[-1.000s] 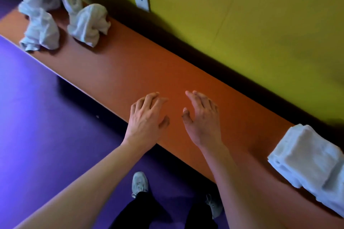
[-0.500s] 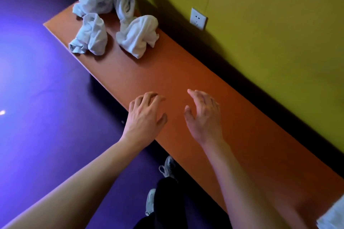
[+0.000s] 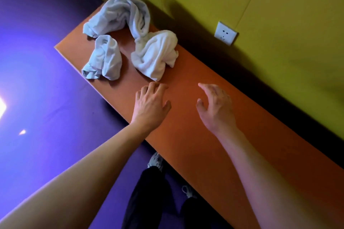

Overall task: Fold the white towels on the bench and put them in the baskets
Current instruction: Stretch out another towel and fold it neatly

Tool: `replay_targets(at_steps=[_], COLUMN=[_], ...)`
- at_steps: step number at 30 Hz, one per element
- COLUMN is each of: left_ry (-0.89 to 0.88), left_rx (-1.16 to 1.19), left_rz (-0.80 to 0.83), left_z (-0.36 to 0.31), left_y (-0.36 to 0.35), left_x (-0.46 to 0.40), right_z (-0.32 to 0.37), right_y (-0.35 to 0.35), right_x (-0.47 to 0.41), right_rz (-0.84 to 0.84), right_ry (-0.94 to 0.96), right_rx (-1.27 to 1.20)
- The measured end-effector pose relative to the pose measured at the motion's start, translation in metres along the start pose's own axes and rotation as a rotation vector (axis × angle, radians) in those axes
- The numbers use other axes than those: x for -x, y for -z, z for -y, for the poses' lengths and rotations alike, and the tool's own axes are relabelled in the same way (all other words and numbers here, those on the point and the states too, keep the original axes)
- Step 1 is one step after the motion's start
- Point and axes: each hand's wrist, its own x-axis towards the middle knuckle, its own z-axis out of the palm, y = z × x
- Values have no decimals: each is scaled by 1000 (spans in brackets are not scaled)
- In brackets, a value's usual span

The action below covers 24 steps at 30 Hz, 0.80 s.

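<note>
Three crumpled white towels lie at the far left end of the orange bench [image 3: 214, 135]: a long one [image 3: 121, 15] at the back, a small bunched one [image 3: 105, 57] near the front edge, and a rounder heap [image 3: 156, 54] nearest me. My left hand [image 3: 150, 104] hovers just short of that heap, fingers loosely bent, holding nothing. My right hand [image 3: 216, 106] is over the bare bench to its right, also loosely open and empty. No basket is in view.
A green wall with a white socket [image 3: 225, 33] runs behind the bench. Purple floor [image 3: 46, 89] lies to the left and front. My dark trousers and shoes [image 3: 154, 160] stand at the bench's front edge.
The view and both hands have shifted left along the bench toward the crumpled towels. The folded stack at the right has left the frame. Both hands stay empty.
</note>
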Motion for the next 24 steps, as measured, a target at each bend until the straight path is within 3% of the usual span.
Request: replay_targets(at_steps=[11,15,18,24], left_ry=[65,97,78,-235], left_rx=[-34,83,204,261], left_rz=[106,240,213,287], left_z=[82,93,92,58], left_y=[-41,-55,-63,-75], left_x=[-168,-200,-204,-147], right_z=[20,20,14,-1], right_y=[-59,-72,-72,-60], right_x=[-77,-76,-70,-54], right_rz=[-98,-85,-78,-105], right_ry=[-163,-244,-273,-330], right_rx=[-56,-60,-64,-48])
